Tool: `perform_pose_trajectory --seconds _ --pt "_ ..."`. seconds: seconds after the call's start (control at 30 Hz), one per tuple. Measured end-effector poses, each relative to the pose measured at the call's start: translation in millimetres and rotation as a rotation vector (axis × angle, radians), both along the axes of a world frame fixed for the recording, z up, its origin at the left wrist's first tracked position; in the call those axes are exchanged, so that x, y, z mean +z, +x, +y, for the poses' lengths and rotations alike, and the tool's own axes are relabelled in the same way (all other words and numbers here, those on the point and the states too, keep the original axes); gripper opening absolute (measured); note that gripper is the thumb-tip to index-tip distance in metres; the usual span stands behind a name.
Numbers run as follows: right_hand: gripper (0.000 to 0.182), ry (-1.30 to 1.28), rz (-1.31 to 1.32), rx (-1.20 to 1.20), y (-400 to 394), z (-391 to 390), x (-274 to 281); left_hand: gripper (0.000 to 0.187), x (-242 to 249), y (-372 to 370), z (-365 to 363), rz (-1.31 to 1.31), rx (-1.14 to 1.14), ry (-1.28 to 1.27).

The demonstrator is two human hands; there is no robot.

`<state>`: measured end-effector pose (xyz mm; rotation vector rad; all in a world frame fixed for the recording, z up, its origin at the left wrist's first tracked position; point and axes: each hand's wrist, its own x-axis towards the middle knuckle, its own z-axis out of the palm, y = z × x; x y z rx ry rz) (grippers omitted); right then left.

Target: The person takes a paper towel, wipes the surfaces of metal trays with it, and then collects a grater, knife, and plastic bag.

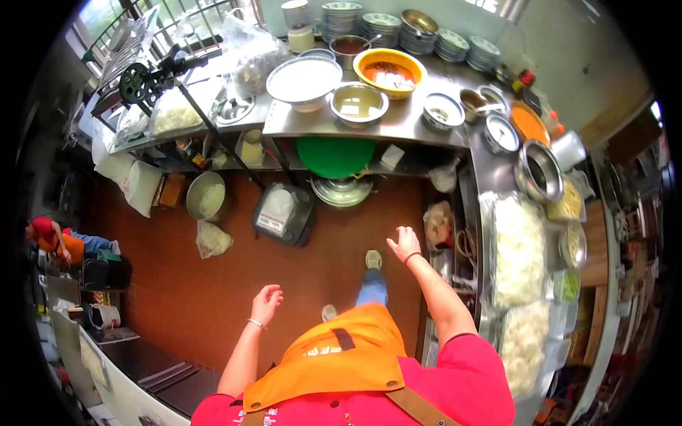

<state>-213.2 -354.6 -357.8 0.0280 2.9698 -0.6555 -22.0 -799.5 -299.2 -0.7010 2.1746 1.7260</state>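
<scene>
1. Nothing is held by either hand: the left hand (267, 301) is loosely curled and empty above the red floor (213, 284), and the right hand (406, 245) is spread open, its grip empty, near the right-hand worktop (490, 170).
2. Nearest to the right hand, a tied plastic bag (438, 224) is seen at the worktop's lower edge, just to its right; the trays of pale shredded food (518, 259) lie further right on the worktop.
3. A stride appears to be in progress, with one shoe (373, 259) set forward. A trip could be caused by what is left on the floor ahead: a scale (283, 211), a white bag (212, 238) and a metal pot (205, 195), all lying in the walking path.
4. The worktop edge could be clipped by the swinging right arm, since it passes close beside the shelf below.
5. On the far worktop, a yellow bowl (390, 71), a steel bowl (359, 103) and a wide white basin (304, 82) are set close together near the edge; a careless reach could probably tip one.
6. Another person (53, 238) is crouched at the far left, well apart.
</scene>
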Motion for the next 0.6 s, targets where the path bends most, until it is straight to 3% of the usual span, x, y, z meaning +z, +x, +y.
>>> perform_pose_trajectory --seconds 0.07,0.2,0.27,0.3,0.37,0.6 --pt "0.058 -0.024 0.106 0.033 -88.1 1.9 -9.9 0.024 14.7 -29.0 12.5 -0.020 -0.006 -0.013" --pt "0.066 0.054 0.170 0.064 -282.0 2.0 -62.8 0.021 -60.4 16.1 -15.3 -0.136 0.081 -0.229" --pt "0.067 0.092 0.130 0.110 -359.3 0.9 -103.9 0.024 -56.3 60.1 -6.7 -0.399 0.187 -0.533" --pt "0.066 0.072 0.129 0.148 -395.2 2.4 -136.7 0.025 -22.7 60.2 14.7 -0.627 0.278 -0.508" --pt "0.064 0.137 0.009 0.166 -440.3 8.4 -183.1 0.027 -1.0 76.5 35.9 -0.949 0.185 -0.528" --pt "0.055 0.295 -0.276 0.077 -484.7 45.4 -290.8 0.026 23.1 26.3 88.0 -1.050 0.334 -0.307"
